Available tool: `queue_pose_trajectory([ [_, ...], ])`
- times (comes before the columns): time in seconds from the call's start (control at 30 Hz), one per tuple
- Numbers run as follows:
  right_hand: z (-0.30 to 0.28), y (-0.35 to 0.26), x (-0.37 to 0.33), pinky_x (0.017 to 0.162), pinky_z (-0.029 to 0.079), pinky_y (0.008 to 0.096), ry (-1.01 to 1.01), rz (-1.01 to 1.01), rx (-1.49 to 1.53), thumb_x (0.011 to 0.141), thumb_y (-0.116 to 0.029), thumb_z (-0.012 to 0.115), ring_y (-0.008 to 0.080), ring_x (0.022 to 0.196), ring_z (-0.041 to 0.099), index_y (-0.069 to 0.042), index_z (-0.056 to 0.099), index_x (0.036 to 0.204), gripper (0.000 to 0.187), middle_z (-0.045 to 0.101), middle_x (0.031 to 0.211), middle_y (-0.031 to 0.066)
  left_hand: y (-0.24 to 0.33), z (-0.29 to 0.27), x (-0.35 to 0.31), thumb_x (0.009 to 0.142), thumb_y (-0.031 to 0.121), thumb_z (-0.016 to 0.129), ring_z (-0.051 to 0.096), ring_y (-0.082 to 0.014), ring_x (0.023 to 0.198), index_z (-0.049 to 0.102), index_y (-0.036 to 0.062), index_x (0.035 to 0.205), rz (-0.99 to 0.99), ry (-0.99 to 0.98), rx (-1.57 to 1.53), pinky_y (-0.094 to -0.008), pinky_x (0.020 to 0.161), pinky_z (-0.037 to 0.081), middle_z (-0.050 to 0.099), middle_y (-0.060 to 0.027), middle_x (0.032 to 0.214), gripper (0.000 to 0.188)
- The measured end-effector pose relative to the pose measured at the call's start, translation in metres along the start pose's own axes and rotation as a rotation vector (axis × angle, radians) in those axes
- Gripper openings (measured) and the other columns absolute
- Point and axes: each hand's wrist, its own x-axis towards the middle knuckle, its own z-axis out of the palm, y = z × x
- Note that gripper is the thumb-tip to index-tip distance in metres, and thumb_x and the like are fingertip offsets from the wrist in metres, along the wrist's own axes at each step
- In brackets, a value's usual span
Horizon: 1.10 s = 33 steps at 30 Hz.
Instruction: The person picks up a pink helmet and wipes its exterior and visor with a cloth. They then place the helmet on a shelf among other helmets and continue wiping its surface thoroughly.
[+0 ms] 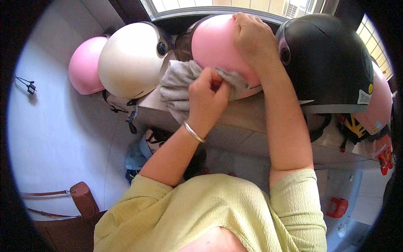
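A pink helmet [214, 42] stands before me on a ledge below the window, its dark visor toward the left. My left hand [208, 93], with a silver bangle on the wrist, is closed round a bunched grey cloth [178, 86]. Part of that cloth presses on the helmet's lower near side; the rest hangs loose to the left. Over the top right of the same helmet lies my right hand [255, 40], its fingers bent over the far side and holding it. The fingertips of the right hand are partly hidden.
Left of it are a cream helmet [128, 59] and a smaller pink helmet [87, 67], straps hanging off the ledge [155, 103]. A large black helmet [325, 63] stands close on the right, another pink helmet [380, 101] beyond. A brown bag [84, 199] is lower left.
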Motion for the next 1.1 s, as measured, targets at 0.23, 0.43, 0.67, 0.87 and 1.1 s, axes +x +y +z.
queue_pose_trajectory([
  [0.23,0.0,0.001,0.001,0.088,0.05,0.0475,-0.019,0.03,0.01,0.09,-0.02,0.046,0.0335,0.098,0.067,-0.004,0.066,0.093,0.025,0.07,0.099,0.0169,0.01,0.003,0.02,0.082,0.008,0.069,0.064,-0.02,0.058,0.057,0.0015,0.078,0.019,-0.042,-0.101,-0.0317,0.056,0.05,0.063,-0.0123,0.063,0.014],
  [0.43,0.002,-0.003,-0.001,0.088,0.05,0.0476,-0.036,0.027,0.006,0.092,-0.021,0.045,0.0337,0.098,0.067,-0.005,0.066,0.094,0.027,0.07,0.1,0.0173,-0.008,0.0,-0.001,0.081,0.006,0.069,0.065,-0.0198,0.06,0.058,0.0005,0.078,-0.077,-0.016,-0.165,-0.0314,0.057,0.05,0.063,-0.0127,0.064,0.013],
  [0.67,-0.008,-0.002,0.004,0.097,0.047,0.0445,-0.174,0.097,0.016,0.096,-0.022,0.043,0.0345,0.109,0.062,-0.005,0.066,0.11,0.032,0.067,0.111,0.0189,-0.005,-0.008,0.008,0.081,0.007,0.068,0.067,-0.0276,0.064,0.059,0.0009,0.08,-0.042,-0.107,-0.048,-0.0357,0.06,0.051,0.065,-0.0167,0.069,0.011],
  [0.87,-0.011,-0.001,0.002,0.093,0.048,0.0471,-0.103,0.095,0.088,0.093,-0.021,0.044,0.0345,0.105,0.064,-0.002,0.066,0.102,0.031,0.069,0.105,0.0184,-0.033,-0.052,-0.012,0.085,0.004,0.067,0.056,-0.0089,0.064,0.057,0.0012,0.082,-0.132,-0.158,0.156,-0.0266,0.06,0.048,0.062,-0.0056,0.069,0.011],
  [1.1,-0.011,-0.001,0.001,0.096,0.047,0.0462,-0.132,0.107,0.064,0.094,-0.022,0.043,0.0343,0.109,0.063,-0.003,0.066,0.111,0.034,0.067,0.111,0.0193,-0.043,-0.066,-0.017,0.092,0.01,0.064,0.061,-0.0091,0.069,0.06,0.0018,0.092,-0.196,-0.038,-0.109,-0.0275,0.063,0.05,0.066,-0.0043,0.076,0.009],
])
